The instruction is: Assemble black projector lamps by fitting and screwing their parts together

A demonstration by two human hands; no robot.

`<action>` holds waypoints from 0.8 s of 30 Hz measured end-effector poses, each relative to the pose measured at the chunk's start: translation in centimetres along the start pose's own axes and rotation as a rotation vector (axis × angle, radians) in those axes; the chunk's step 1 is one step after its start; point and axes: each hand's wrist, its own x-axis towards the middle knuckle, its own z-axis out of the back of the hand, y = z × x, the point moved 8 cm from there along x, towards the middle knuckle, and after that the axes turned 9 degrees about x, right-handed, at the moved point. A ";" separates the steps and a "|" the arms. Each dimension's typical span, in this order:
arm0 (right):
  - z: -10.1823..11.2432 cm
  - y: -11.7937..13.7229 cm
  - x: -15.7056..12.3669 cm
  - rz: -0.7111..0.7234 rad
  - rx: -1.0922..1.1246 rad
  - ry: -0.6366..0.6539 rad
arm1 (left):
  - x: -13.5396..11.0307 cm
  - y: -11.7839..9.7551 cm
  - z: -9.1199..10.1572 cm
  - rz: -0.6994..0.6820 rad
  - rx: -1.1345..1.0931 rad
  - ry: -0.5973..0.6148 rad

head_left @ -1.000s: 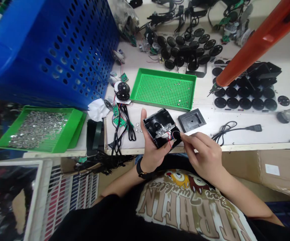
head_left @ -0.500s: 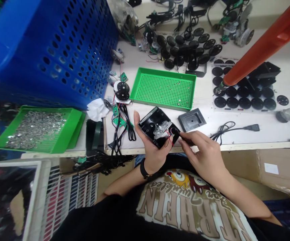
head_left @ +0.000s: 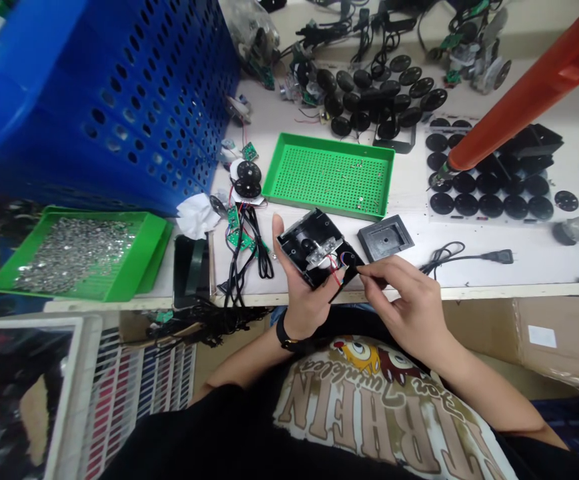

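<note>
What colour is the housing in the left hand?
The housing is black, best seen in the head view.

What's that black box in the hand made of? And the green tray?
The black case looks like dull, moulded plastic, judging by its smooth, formed shapes, though the look can't prove it. The green tray looks like slightly shiny plastic, moulded with rows of little holes.
</note>
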 end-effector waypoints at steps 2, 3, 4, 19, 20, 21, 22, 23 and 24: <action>-0.3 0.0 -0.1 0.048 -0.081 0.013 | 0.3 0.0 -0.1 -0.005 -0.084 -0.006; -0.5 0.0 -0.1 0.067 -0.126 0.016 | 0.4 -0.1 -0.1 -0.007 -0.121 -0.012; -0.6 0.0 -0.2 0.084 -0.161 0.016 | 0.5 0.0 -0.2 0.006 -0.147 -0.012; -0.9 0.6 0.1 0.155 -0.183 0.045 | 0.5 -0.7 -0.3 -0.067 -0.045 -0.019; -1.1 0.6 0.1 0.172 -0.210 0.063 | 0.5 -0.6 -0.2 -0.058 -0.047 -0.026; -1.2 0.6 0.1 0.192 -0.240 0.085 | 0.6 -0.5 -0.2 -0.038 -0.051 -0.033; -1.4 0.6 0.1 0.218 -0.269 0.108 | 0.6 -0.4 -0.1 -0.009 -0.055 -0.039; -1.6 0.7 0.0 0.249 -0.300 0.131 | 0.7 -0.3 -0.1 0.022 -0.061 -0.044; -1.8 0.8 -0.2 0.286 -0.335 0.154 | 0.8 -0.2 -0.1 0.052 -0.069 -0.047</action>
